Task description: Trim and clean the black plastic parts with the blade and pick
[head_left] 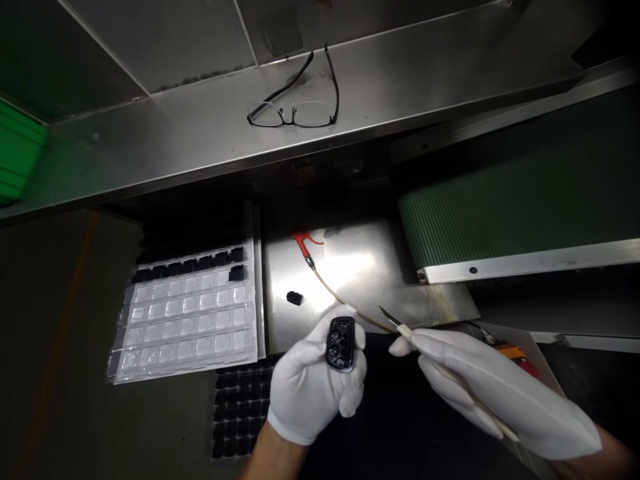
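My left hand [305,387], in a white glove, grips a small black moulded plastic part [341,343] with rounded corners; its recessed side with round features faces up. To the right, my gloved right hand [460,373] is closed around a craft knife [395,321], whose pointed blade angles up and left. The blade is apart from the black part. Another small black piece [295,298] lies on the metal table [360,260] just above my left hand. A red air blow gun [303,244] with a thin yellowish hose rests behind it.
At left, a clear compartment tray [190,313] holds several black pieces in its upper rows. A darker filled tray [237,413] sits below it. A green conveyor belt [520,193] runs at right. Eyeglasses [295,119] lie on the metal shelf [190,143]; a green bin [20,150] stands far left.
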`<state>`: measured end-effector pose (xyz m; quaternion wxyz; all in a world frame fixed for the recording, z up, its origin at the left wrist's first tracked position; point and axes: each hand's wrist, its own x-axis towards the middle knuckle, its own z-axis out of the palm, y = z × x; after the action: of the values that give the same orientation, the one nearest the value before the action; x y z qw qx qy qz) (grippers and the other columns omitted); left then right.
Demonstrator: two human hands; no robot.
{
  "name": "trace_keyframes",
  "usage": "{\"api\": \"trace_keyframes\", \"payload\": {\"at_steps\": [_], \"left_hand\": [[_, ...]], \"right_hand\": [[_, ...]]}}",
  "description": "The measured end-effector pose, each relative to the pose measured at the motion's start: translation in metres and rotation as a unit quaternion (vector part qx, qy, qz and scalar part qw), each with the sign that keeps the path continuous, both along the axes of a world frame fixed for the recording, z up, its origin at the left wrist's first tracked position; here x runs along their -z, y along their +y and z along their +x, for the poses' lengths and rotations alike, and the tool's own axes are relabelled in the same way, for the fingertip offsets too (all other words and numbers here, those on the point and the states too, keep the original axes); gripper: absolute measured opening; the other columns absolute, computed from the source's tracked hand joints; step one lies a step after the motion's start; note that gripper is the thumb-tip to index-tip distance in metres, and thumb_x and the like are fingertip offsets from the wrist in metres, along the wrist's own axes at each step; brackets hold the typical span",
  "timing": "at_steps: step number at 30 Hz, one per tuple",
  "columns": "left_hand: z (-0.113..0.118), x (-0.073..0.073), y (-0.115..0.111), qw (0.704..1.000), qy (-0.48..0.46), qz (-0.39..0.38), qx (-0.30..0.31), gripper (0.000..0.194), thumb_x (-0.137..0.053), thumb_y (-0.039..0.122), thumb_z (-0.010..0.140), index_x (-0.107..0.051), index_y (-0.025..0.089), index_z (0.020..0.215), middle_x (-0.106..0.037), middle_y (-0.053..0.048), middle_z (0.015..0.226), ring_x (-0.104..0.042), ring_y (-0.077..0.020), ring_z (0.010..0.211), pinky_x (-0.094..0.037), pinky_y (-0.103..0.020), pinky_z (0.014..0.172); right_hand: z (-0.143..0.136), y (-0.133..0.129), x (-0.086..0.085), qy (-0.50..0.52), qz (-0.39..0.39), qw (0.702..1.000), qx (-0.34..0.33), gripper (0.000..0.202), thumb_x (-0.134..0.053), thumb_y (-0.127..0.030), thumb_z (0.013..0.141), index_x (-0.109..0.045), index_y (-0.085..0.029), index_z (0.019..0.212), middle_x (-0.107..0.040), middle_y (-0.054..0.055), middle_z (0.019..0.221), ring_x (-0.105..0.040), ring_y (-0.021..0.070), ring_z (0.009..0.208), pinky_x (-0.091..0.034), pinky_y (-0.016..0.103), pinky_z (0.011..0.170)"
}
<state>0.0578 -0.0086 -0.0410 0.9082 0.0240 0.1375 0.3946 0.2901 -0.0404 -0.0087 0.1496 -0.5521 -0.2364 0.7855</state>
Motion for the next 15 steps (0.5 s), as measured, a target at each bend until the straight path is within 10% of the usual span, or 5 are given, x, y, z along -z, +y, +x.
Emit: {"api": "trace_keyframes", "payload": {"at_steps": [7,15], "left_hand": [[0.003,-0.002,0.004,0.996,0.078,0.035,-0.003,0.034,-0.05,0.022,0.09,-0.059,0.012,0.122,-0.063,-0.011,0.099,-0.057,-0.0108,0.062,-0.042,-0.018,0.043],[0.002,-0.014,0.001,0.963,0.264,0.048,-0.012,0.037,-0.055,0.026,0.095,-0.051,0.014,0.129,-0.057,-0.001,0.068,-0.049,-0.0092,0.056,-0.037,-0.023,0.056]], "right_hand": [[-0.002,0.008,0.027,-0.04,0.053,0.998,0.009,0.054,-0.042,-0.066,0.1,-0.058,-0.019,0.119,-0.04,-0.007,0.047,-0.033,0.0083,0.034,-0.032,0.016,0.037],[-0.004,0.054,0.207,-0.311,0.047,0.948,-0.055,0.028,-0.046,-0.037,0.108,-0.057,-0.012,0.106,-0.056,-0.001,0.078,-0.054,0.0099,0.058,-0.046,0.02,0.053]]}}
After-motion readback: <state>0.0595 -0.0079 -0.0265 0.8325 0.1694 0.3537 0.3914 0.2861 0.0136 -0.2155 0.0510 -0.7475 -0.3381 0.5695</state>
